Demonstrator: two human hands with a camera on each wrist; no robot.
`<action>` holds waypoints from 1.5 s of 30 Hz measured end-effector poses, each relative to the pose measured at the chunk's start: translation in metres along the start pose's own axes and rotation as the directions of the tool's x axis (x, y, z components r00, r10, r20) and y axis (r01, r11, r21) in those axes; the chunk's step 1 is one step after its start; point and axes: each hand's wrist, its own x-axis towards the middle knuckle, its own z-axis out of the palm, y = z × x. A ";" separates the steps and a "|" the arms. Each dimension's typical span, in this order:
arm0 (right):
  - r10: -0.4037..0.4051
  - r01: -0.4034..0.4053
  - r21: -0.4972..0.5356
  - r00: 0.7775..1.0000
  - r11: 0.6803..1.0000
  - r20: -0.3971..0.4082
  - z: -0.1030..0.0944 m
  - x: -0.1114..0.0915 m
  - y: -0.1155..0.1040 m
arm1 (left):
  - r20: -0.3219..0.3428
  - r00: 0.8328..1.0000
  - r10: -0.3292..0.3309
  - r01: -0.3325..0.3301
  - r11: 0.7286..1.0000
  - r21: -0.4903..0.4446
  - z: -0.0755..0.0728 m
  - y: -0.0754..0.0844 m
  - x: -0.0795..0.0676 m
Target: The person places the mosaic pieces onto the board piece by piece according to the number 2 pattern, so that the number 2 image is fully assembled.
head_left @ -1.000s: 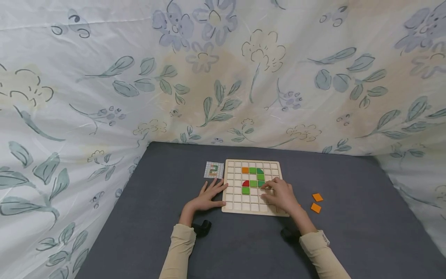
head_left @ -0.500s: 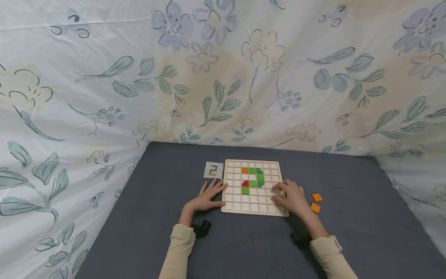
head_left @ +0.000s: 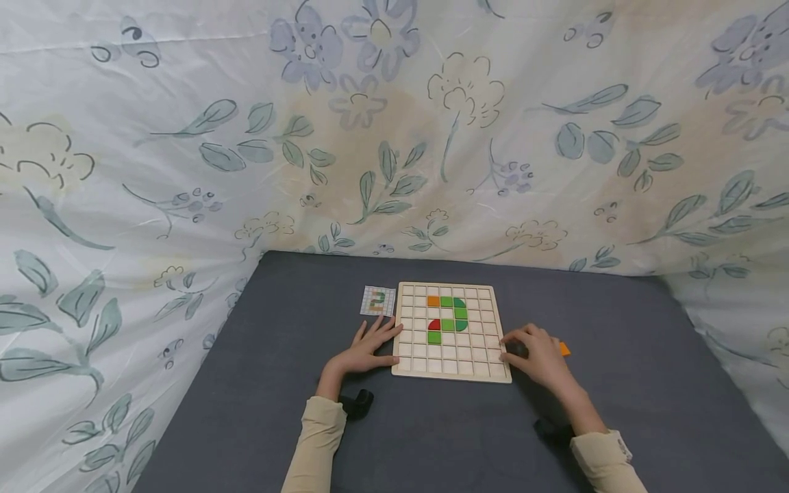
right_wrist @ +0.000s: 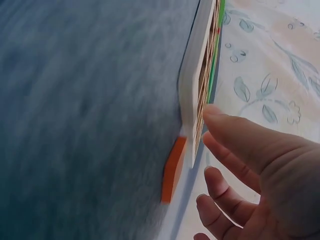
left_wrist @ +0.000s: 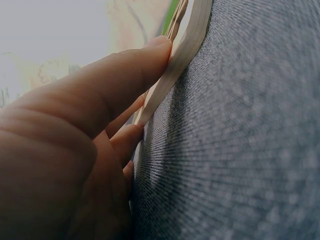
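A wooden grid board [head_left: 474, 352] lies on the table and carries an orange square tile [head_left: 434, 301], several green pieces [head_left: 448, 324] and a red rounded piece [head_left: 434, 324]. My left hand [head_left: 364, 350] rests against the board's left side, fingers spread; in the left wrist view its thumb [left_wrist: 135, 62] touches the wooden rim. At the board's right edge is my right hand [head_left: 542, 357], thumb and index finger apart with nothing between them. An orange tile [head_left: 564, 348] shows partly behind this hand, and the right wrist view has an orange tile [right_wrist: 174, 170] by the board.
A small pattern card [head_left: 378, 300] with a figure on a grid lies left of the board. Dark cloth [head_left: 320, 294] covers the table, and a floral curtain [head_left: 394, 137] hangs behind it.
My right hand has moved right, from beside the green pieces to the board's right edge, and now covers most of the loose orange tiles. The left hand has stayed put.
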 end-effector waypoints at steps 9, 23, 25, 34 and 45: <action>0.031 -0.031 -0.034 0.999 0.999 0.012 -0.007 -0.013 0.011 | 0.001 1.000 0.009 -0.009 1.000 -0.006 0.000 -0.001 -0.001; 0.076 -0.072 -0.070 0.995 0.995 0.062 -0.015 -0.024 0.018 | 0.003 1.000 0.005 -0.005 1.000 -0.011 -0.001 -0.001 0.000; 0.076 -0.072 -0.072 0.995 0.995 0.060 -0.015 -0.026 0.019 | 0.006 1.000 0.002 -0.002 1.000 -0.010 -0.001 -0.001 0.000; 0.103 -0.098 -0.103 0.994 0.990 0.045 -0.019 -0.029 0.023 | 0.009 1.000 0.007 -0.007 1.000 -0.010 -0.002 0.001 0.000; 0.086 -0.083 -0.113 0.996 0.990 0.022 -0.020 -0.023 0.022 | 0.003 1.000 0.023 -0.023 1.000 -0.014 -0.002 0.000 0.000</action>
